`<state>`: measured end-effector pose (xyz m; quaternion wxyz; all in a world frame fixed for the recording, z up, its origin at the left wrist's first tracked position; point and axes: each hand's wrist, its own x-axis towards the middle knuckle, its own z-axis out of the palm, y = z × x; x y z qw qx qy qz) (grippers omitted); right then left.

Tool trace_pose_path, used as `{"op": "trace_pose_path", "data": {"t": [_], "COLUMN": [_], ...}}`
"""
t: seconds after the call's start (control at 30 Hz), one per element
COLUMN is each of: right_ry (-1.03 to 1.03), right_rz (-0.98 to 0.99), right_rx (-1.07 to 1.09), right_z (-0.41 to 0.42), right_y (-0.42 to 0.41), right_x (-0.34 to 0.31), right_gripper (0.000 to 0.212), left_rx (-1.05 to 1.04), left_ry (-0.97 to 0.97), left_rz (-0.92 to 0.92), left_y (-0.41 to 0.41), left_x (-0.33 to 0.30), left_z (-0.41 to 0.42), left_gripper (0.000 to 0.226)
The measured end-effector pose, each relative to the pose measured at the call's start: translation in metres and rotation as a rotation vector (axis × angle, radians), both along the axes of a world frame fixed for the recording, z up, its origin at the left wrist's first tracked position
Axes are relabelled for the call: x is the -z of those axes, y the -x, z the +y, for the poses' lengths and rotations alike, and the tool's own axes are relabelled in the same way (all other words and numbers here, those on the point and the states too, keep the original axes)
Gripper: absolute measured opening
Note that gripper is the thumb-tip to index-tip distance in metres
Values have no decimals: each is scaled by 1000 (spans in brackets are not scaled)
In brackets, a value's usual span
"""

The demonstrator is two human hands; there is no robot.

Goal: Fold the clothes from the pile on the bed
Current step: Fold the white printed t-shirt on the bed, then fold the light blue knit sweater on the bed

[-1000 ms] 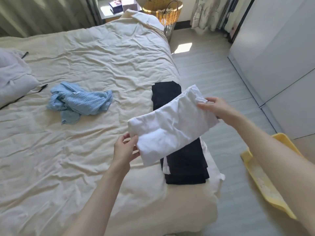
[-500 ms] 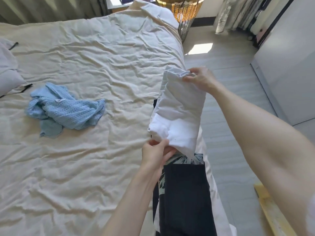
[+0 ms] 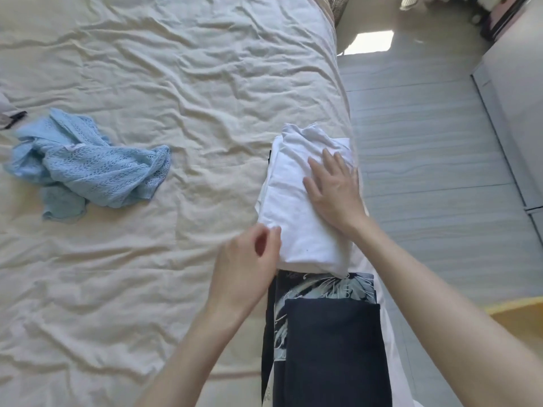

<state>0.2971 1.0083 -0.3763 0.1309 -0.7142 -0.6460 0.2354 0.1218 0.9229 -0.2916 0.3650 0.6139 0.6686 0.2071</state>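
Pressing flat with straight, slightly spread fingers, the right hand (image 3: 333,193) rests on the folded white garment (image 3: 302,210), which lies by the bed (image 3: 147,69) edge. The left hand (image 3: 246,268), fingers loosely curled, touches its near-left corner; whether it pinches cloth I cannot tell. Smoothing outward from the palm should square the edges. Below the wrists sits the dark folded stack (image 3: 332,348); far left of the fingers waits the blue knit top (image 3: 88,165), unfolded.

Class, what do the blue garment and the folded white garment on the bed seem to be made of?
Blue garment: likely an open-knit yarn, matte; rows of small holes show through it. Folded white garment: probably smooth cotton jersey, matte; soft rounded folds, no visible weave.
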Motion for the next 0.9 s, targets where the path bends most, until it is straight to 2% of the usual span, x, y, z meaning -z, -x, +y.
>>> {"op": "trace_pose_path", "data": {"t": [0.03, 0.07, 0.1, 0.17, 0.23, 0.3, 0.43, 0.57, 0.67, 0.77, 0.9], "right_ry": [-16, -31, -40, -35, 7, 51, 121, 117, 36, 12, -9], "right_rz": [-3, -10, -16, -6, -10, -56, -121, -210, -173, -128, -162], "right_rx": [14, 26, 29, 9, -22, -45, -68, -27, -61, -190, -391], "right_z": [-9, -16, -22, -30, -32, -33, -30, -39, -65, -88, -100], "right_y": [0, 1, 2, 3, 0, -1, 2, 14, 53, 94, 146], "right_x": [1, 2, 3, 7, 13, 20, 20, -1, -23, -42, -55], "right_gripper": [49, 51, 53, 55, 55, 56, 56, 57, 55, 53, 51], "left_rx": [82, 195, 324, 526, 619, 656, 647, 629, 491, 316, 238], "left_ry": [-224, -341, -341, -181, -78, -37, 34, 9, -76, -31, -74], "left_rz": [93, 184, 268, 463, 608, 659, 680, 566, 422, 322, 476], "left_y": [0, -3, -8, -16, -20, -22, -24, -17, 12, 59, 147], "left_x": [2, 8, 16, 40, 64, 78, 84, 70, 54, 46, 45], "left_z": [12, 24, 35, 46, 44, 39, 42, 35, -8, -60, -86], "left_gripper": [22, 22, 32, 51, 56, 57, 57, 55, 51, 54, 55]}}
